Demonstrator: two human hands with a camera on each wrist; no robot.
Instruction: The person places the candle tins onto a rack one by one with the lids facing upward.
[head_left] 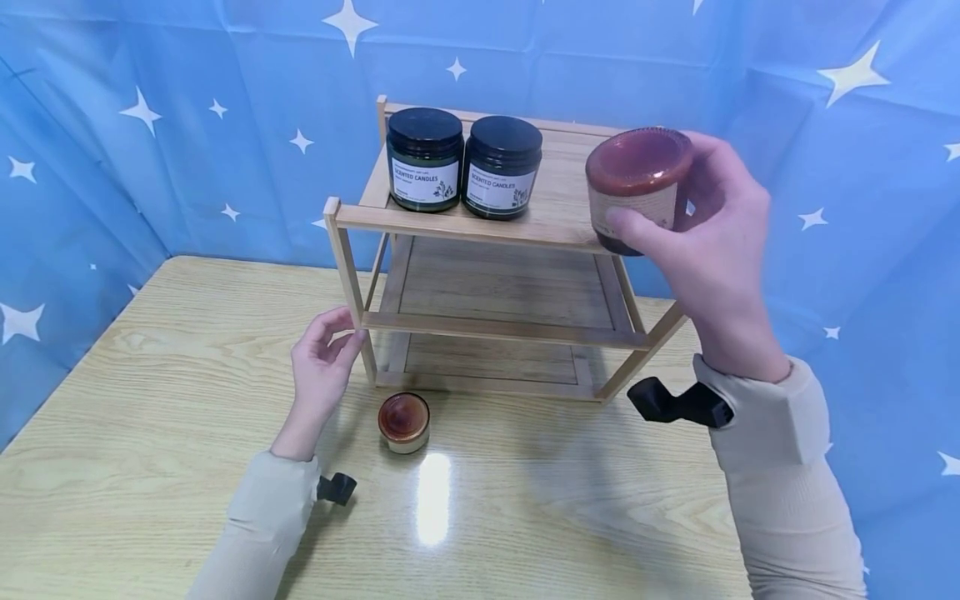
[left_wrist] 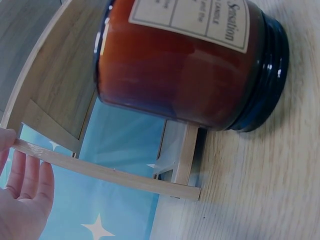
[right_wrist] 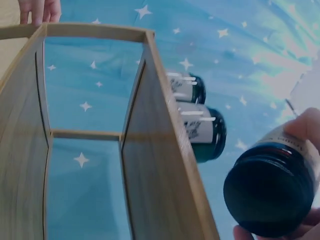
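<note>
Amber glass, by its look fairly heavy, hard, slick and breakable, forms the jar (head_left: 637, 187) in my right hand (head_left: 726, 237); its label band should give the surest hold. My thumb and fingers clasp its sides, lid downward, in the air by the right end of the rack's (head_left: 472, 223) top shelf (head_left: 566, 171). Two dark green jars (head_left: 425, 171) (head_left: 501, 179) stand at that shelf's left. Lower, my left hand (head_left: 321, 357) pinches the front left leg, near another amber jar (head_left: 403, 421) lid-down on the table (head_left: 150, 375).
</note>
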